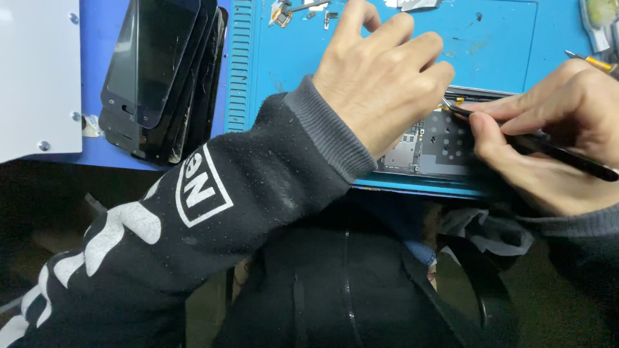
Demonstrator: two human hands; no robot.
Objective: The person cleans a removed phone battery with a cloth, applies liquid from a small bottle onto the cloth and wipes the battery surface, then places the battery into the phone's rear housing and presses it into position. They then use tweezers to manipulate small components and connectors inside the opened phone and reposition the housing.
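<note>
Resting over the opened phone (pixel 438 145), the left hand (pixel 380 77) lies knuckles up with its fingers curled down onto the device's upper edge, pressing it in place rather than closing around anything; its palm hides much of the phone's left half. At about 3 o'clock from it, the right hand (pixel 554 135) has a closed grip on a pair of dark tweezers (pixel 535 145), thumb and forefinger pinched on the shaft, the fine tips meeting the phone's top edge just beside the left fingertips, near a small yellow part. The phone sits at the near edge of a blue work mat (pixel 361 38), its exposed inside showing a dark perforated shield and a metal-framed board section. The black sleeve (pixel 213 193) with white markings and a grey cuff crosses the lower left and blocks the mat's front edge. At 9 o'clock from the left hand, a stack of dark phone screens (pixel 164 77) leans on the blue surface, one cracked, with a pale grey panel (pixel 39 71) beyond. Small loose metal parts (pixel 303 13) lie scattered at 12 o'clock along the mat's far side. A yellow-handled tool (pixel 590 61) pokes in at the right edge. Dark clothing fills the foreground below the surface.
</note>
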